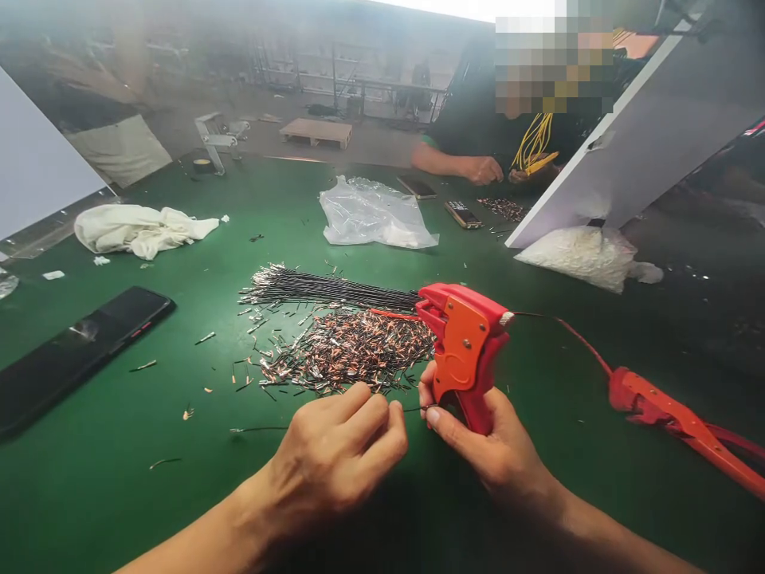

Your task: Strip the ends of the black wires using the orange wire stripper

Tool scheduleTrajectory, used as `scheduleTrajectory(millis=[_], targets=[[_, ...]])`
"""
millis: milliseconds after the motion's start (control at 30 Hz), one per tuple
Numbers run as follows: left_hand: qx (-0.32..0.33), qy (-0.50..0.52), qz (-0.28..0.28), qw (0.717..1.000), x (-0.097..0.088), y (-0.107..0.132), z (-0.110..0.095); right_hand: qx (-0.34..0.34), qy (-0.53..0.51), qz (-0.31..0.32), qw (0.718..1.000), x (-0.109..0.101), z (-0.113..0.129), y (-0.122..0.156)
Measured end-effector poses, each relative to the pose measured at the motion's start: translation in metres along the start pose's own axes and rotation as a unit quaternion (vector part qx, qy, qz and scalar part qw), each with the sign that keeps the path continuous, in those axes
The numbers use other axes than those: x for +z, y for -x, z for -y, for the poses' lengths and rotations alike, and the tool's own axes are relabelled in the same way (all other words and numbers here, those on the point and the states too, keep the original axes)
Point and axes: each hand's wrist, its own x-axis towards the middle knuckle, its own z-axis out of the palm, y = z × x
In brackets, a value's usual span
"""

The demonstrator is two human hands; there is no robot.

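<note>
My right hand is wrapped round the handle of a red-orange crimping tool that stands upright on the green table. My left hand is curled just left of it, pinching a thin black wire that trails off to the left. Just beyond my hands lies a pile of small metal terminals. Behind the pile is a bundle of black wires with stripped ends.
A black phone lies at left, a white cloth behind it. A clear plastic bag sits mid-table. A second red tool lies at right. Across the table a person's hand works near yellow wires, beside a white board.
</note>
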Motion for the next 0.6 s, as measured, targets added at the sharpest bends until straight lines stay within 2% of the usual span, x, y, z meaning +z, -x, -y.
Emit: scheduleTrajectory(millis=[300,600], targets=[[0.0,0.021,0.019,1.0,0.006,-0.003,-0.013,-0.036,0.059,-0.055,0.996,0.004,0.0,0.002],[-0.031,0.002,0.034,0.999,0.014,-0.001,-0.016,-0.069,0.171,-0.032,0.982,0.001,-0.02,-0.006]])
